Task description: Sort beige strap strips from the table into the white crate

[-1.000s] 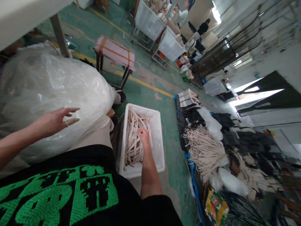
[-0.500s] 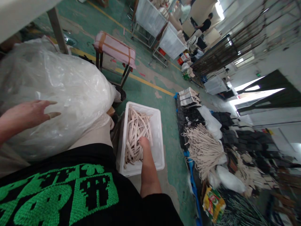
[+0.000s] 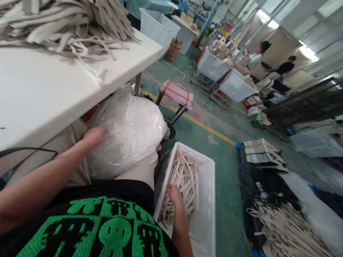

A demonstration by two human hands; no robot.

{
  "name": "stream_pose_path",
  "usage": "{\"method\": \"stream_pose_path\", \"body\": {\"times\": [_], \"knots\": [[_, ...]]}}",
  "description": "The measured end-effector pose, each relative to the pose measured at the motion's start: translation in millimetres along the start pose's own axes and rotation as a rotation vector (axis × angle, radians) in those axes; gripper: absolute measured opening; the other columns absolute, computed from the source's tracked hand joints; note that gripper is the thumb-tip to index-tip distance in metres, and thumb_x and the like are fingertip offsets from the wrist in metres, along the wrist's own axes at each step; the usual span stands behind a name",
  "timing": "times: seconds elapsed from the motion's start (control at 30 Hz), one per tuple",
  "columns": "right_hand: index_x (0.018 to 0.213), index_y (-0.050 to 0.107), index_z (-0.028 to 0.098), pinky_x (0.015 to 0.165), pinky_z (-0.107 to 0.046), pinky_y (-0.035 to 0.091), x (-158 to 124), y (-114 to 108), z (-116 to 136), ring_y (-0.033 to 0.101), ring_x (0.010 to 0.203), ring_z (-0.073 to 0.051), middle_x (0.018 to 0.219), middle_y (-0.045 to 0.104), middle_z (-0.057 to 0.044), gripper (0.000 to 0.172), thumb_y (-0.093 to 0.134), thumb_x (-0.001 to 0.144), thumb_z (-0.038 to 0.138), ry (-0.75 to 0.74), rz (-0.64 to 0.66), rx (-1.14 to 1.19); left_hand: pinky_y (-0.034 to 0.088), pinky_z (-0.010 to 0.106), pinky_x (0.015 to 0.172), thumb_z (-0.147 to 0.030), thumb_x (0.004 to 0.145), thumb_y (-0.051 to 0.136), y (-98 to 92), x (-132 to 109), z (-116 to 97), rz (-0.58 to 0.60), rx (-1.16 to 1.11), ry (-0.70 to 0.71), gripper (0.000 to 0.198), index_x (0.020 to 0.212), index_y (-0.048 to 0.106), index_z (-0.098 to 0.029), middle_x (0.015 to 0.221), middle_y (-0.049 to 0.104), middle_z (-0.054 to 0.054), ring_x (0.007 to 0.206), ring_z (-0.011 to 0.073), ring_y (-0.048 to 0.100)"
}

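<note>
A large clear plastic bag [image 3: 131,125], bulging and wrinkled, rests on my lap. My left hand [image 3: 95,137] is closed at its near left side, fingers curled against the plastic and partly blurred. On my right a white plastic bin [image 3: 206,200] stands on the floor. Beige flat strips [image 3: 184,175] lie tangled inside it, mostly toward its left side. Over these strips is my right hand [image 3: 174,194], its fingers curled in; whatever they may hold is hidden.
A white table [image 3: 53,82] with a pile of beige strips [image 3: 88,28] juts in from the left. A pink-padded stool [image 3: 177,93] stands ahead. Wheeled white bins [image 3: 237,85] and two people are farther back. More cords [image 3: 289,225] lie at right.
The view has swung left, bringing the table and strip pile into sight. My left hand has gone from spread fingers to curled against the bag. My right hand stays over the bin.
</note>
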State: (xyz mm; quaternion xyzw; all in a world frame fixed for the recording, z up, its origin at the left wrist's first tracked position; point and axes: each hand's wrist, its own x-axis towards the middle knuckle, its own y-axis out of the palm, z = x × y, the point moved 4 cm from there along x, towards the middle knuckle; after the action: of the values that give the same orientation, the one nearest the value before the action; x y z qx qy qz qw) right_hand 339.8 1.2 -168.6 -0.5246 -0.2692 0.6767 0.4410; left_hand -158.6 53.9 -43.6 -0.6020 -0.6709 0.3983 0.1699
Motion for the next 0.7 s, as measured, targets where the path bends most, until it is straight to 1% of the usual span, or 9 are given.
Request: {"method": "stream_pose_path", "body": {"times": [0.07, 0.17, 0.27, 0.37, 0.43, 0.5, 0.57, 0.63, 0.7], "knots": [[0.091, 0.080, 0.023, 0.084, -0.033, 0.055, 9, -6, 12, 0.075, 0.098, -0.030, 0.096, 0.080, -0.011, 0.020, 0.062, 0.085, 0.019, -0.024, -0.029, 0.046, 0.038, 0.030, 0.070, -0.045, 0.083, 0.057, 0.1, 4, 1, -0.014, 0.014, -0.042, 0.030, 0.067, 0.053, -0.019, 0.055, 0.052, -0.004, 0.076, 0.0197, 0.063], [0.103, 0.079, 0.024, 0.092, -0.036, 0.054, 20, -20, 31, 0.073, 0.104, -0.029, 0.107, 0.079, -0.011, 0.028, 0.054, 0.090, 0.024, -0.048, -0.111, 0.137, 0.042, 0.029, 0.066, -0.048, 0.080, 0.056, 1.6, 9, -10, 0.008, -0.045, -0.084, 0.030, 0.069, 0.057, -0.020, 0.058, 0.059, -0.001, 0.066, 0.0180, 0.061], [0.112, 0.076, 0.022, 0.094, -0.037, 0.054, 25, -36, 59, 0.074, 0.102, -0.026, 0.111, 0.078, -0.010, 0.035, 0.047, 0.095, 0.032, -0.094, -0.184, 0.253, 0.048, 0.029, 0.064, -0.060, 0.077, 0.058, 0.2, 1, -37, 0.021, -0.276, -0.037, 0.040, 0.070, 0.058, -0.020, 0.065, 0.064, 0.002, 0.063, 0.0170, 0.060], [0.110, 0.075, 0.019, 0.086, -0.036, 0.058, 17, -47, 107, 0.075, 0.090, -0.024, 0.107, 0.078, -0.011, 0.043, 0.047, 0.097, 0.049, -0.204, -0.174, 0.622, 0.050, 0.030, 0.064, -0.066, 0.074, 0.064, 0.9, -25, -73, 0.056, -0.486, 0.102, 0.047, 0.071, 0.060, -0.020, 0.064, 0.061, 0.001, 0.061, 0.0157, 0.057], [0.102, 0.076, 0.017, 0.080, -0.037, 0.059, 7, -49, 148, 0.075, 0.084, -0.024, 0.102, 0.078, -0.012, 0.055, 0.054, 0.091, 0.066, -0.292, -0.011, 0.976, 0.050, 0.030, 0.067, -0.060, 0.080, 0.062, 7.3, -50, -95, 0.135, -0.502, 0.229, 0.041, 0.076, 0.063, -0.019, 0.067, 0.063, 0.001, 0.064, 0.0160, 0.058], [0.103, 0.076, 0.016, 0.083, -0.037, 0.058, -6, -45, 193, 0.075, 0.090, -0.025, 0.103, 0.078, -0.013, 0.066, 0.055, 0.086, 0.076, -0.390, 0.306, 1.156, 0.049, 0.029, 0.067, -0.052, 0.087, 0.058, 18.0, -73, -111, 0.231, -0.436, 0.358, 0.034, 0.080, 0.067, -0.020, 0.070, 0.066, 0.002, 0.067, 0.0163, 0.060], [0.105, 0.075, 0.016, 0.084, -0.039, 0.058, -17, -45, 229, 0.075, 0.093, -0.027, 0.099, 0.079, -0.013, 0.080, 0.046, 0.082, 0.088, -0.435, 0.535, 1.276, 0.046, 0.028, 0.065, -0.047, 0.089, 0.056, 29.4, -91, -117, 0.282, -0.311, 0.458, 0.030, 0.082, 0.069, -0.021, 0.070, 0.068, 0.002, 0.065, 0.0164, 0.060], [0.103, 0.074, 0.017, 0.082, -0.040, 0.059, -18, -49, 253, 0.074, 0.093, -0.027, 0.097, 0.078, -0.013, 0.083, 0.044, 0.079, 0.091, -0.434, 0.608, 1.406, 0.044, 0.027, 0.063, -0.043, 0.089, 0.055, 39.0, -102, -116, 0.300, -0.212, 0.508, 0.026, 0.084, 0.070, -0.022, 0.071, 0.068, 0.002, 0.063, 0.0162, 0.060], [0.102, 0.072, 0.019, 0.083, -0.039, 0.059, -12, -57, 264, 0.074, 0.094, -0.026, 0.102, 0.078, -0.011, 0.071, 0.052, 0.082, 0.084, -0.402, 0.564, 1.517, 0.043, 0.025, 0.060, -0.041, 0.090, 0.053, 46.3, -107, -110, 0.331, -0.194, 0.499, 0.026, 0.082, 0.070, -0.023, 0.067, 0.067, 0.000, 0.059, 0.0147, 0.058]]}}
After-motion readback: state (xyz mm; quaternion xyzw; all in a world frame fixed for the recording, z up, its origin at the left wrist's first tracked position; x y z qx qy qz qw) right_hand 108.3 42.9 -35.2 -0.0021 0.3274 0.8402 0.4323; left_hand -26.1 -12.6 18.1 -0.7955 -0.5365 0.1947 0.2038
